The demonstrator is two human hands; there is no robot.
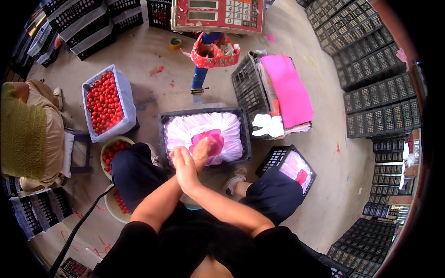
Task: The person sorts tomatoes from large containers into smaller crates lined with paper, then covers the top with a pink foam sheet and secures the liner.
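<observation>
My forearms cross over a black plastic crate on the floor. A white plastic liner is gathered closed over its top, with a pink piece of paper or film at the middle. My left hand reaches over the pink piece, fingers stretched out and nothing visible in them. My right hand crosses above the left wrist, just left of the other hand, its fingers extended and holding nothing I can see. The palms are partly hidden.
A lined crate of small red tomatoes and a tomato bowl stand left, near a seated person. Ahead is a red scale. Right are a crate with pink sheets, another lined crate and stacked black crates.
</observation>
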